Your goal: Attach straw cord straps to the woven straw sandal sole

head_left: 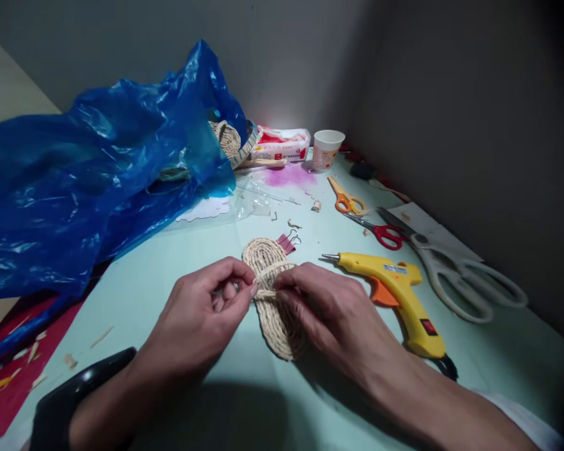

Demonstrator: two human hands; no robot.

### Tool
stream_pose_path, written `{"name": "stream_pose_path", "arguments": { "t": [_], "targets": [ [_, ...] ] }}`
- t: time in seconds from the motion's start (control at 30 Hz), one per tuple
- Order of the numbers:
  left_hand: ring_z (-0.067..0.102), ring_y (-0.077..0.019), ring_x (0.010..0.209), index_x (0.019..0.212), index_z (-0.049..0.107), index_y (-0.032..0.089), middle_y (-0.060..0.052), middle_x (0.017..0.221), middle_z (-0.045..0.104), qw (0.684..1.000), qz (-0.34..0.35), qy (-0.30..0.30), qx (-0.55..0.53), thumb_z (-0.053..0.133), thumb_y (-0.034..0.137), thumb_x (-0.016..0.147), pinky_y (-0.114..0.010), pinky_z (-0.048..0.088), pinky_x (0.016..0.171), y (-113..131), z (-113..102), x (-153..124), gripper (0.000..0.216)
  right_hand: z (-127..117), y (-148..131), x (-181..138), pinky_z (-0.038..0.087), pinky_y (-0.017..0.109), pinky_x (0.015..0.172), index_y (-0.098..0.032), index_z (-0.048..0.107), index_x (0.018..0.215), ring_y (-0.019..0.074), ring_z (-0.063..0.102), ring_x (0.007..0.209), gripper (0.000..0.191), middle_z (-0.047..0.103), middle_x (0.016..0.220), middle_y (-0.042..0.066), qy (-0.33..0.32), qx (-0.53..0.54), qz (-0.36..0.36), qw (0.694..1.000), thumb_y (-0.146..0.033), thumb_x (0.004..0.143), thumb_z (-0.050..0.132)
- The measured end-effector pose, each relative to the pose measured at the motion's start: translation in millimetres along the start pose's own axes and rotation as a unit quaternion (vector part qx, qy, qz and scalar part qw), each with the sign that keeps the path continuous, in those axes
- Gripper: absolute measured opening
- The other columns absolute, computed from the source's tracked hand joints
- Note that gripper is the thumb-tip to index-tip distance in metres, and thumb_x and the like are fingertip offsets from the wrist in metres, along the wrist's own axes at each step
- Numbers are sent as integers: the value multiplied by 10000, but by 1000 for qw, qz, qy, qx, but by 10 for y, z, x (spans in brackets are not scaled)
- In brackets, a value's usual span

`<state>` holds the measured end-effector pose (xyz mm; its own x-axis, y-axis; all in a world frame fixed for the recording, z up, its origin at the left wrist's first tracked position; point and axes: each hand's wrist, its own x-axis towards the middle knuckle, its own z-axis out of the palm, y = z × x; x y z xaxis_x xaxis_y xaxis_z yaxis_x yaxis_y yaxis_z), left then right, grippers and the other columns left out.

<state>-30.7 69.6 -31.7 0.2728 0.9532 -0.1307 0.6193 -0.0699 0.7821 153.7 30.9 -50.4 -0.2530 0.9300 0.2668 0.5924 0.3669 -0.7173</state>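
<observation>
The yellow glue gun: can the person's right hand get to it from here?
Probably yes: the yellow glue gun lies beside the right hand with nothing visible between them, though that hand would likely have to leave the woven piece first.

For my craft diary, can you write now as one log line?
left hand: pinching cream twisted cord strands | right hand: gripping same strands | beneath: flat oval coiled-cord piece | at right: yellow plastic glue gun
</observation>
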Motion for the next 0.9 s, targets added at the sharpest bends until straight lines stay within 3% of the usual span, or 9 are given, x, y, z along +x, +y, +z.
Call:
{"name": "stream_pose_path", "arguments": {
  "t": [0.13,0.23,0.33,0.47,0.57,0.67,0.77,0.9],
  "targets": [
    [461,-119,595,852,596,233,58,641,514,1000,4,2,-1,565,349,859,-226,368,546,-98,-6,80,121,-18,58,-47,484,327,779,-137,609,1105,202,571,923,238,639,1054,101,23,-55,-72,996,-81,929,459],
    [477,-119,605,844,589,229,55,653,535,1000,5,4,14,561,346,861,-230,380,561,-131,-6,104,121,-44,29,-91,506,381,749,-83,604,1150,241,558,898,289,636,1038,143,35,-106,-115,987,-60,901,458],
    [486,-124,601,831,587,228,52,648,544,1000,-4,4,24,546,338,855,-238,391,564,-136,-6,108,119,-18,-12,-104,529,426,775,-27,611,1170,265,576,882,316,660,1014,177,-7,-169,-144,975,-62,915,427],
    [465,-120,558,799,578,225,62,597,515,998,-14,-14,60,522,307,835,-239,381,541,-117,-7,100,106,79,-3,-98,503,494,939,3,506,1338,324,564,1119,416,613,1270,209,-68,-240,-189,950,-101,948,406],
    [453,-113,526,783,568,220,72,561,488,995,3,-23,94,516,307,823,-234,374,531,-114,-12,90,108,131,28,-106,491,480,987,-7,458,1391,329,514,1242,462,547,1385,190,-86,-273,-211,935,-114,951,367],
    [451,-108,525,790,570,220,73,566,485,994,25,-30,103,505,320,835,-227,378,532,-132,-20,90,128,146,35,-117,509,457,967,-8,503,1358,320,538,1238,469,565,1373,182,-59,-313,-225,921,-112,944,311],
    [443,-110,530,791,576,222,70,568,488,995,12,-39,94,501,347,846,-227,376,532,-152,-23,98,156,121,6,-118,518,431,952,1,556,1308,311,567,1215,480,595,1339,179,-31,-342,-238,909,-117,948,262],
    [449,-115,546,799,582,218,58,599,510,998,-16,-59,33,516,388,839,-229,374,525,-152,0,75,186,66,-37,-119,518,420,944,1,553,1314,297,558,1235,532,602,1336,162,-54,-365,-235,899,-97,972,157]
  ]
}}
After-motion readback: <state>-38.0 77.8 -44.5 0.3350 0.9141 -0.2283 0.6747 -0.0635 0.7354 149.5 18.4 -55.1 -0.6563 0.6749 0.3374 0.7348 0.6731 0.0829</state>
